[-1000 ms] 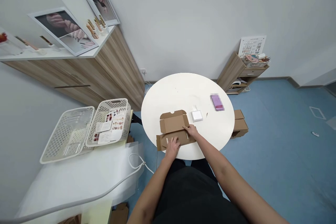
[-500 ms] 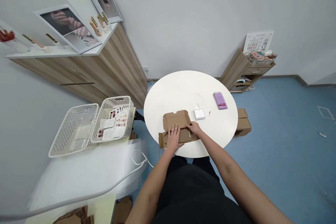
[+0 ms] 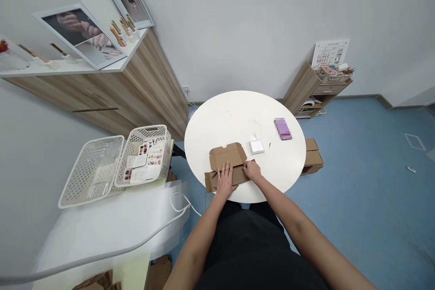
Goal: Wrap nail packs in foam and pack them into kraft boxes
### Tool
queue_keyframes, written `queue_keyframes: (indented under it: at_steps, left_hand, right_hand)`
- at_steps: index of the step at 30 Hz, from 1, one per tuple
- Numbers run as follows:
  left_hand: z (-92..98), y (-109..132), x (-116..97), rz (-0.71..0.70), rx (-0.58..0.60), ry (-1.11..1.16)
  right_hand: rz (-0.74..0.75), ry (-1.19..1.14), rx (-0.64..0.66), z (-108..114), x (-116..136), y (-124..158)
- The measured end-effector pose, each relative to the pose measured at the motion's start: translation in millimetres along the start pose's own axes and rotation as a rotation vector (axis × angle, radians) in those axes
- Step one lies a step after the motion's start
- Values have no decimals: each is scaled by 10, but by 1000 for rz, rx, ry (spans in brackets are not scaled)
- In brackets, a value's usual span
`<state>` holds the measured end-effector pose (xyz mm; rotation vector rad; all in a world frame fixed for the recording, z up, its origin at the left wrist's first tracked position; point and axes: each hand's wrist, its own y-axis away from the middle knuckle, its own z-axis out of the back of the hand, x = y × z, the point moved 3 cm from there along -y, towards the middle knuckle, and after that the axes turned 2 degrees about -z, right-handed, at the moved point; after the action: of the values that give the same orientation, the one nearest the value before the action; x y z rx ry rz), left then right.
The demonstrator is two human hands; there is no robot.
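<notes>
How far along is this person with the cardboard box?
Partway, it seems. Done: the near part of the brown cardboard box is folded into shape. In hand: the left hand and right hand rest on that folded part. Left: its lid lies open on the round white table, and a white square item and a blurred purple package lie nearby, untouched.
</notes>
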<state>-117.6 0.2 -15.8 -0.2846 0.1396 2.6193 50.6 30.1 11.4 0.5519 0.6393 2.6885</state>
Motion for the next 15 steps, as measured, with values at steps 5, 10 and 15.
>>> queue_keyframes:
  at_steps: [5, 10, 15]
  left_hand:
    - [2, -17, 60, -35, 29, 94]
    - [-10, 0, 115, -55, 11, 131]
    - [-32, 10, 108, -56, -7, 131]
  right_hand:
    - [-22, -40, 31, 19, -46, 6]
    - [-32, -56, 7, 134, -31, 68]
    - [-51, 50, -73, 264, -134, 281]
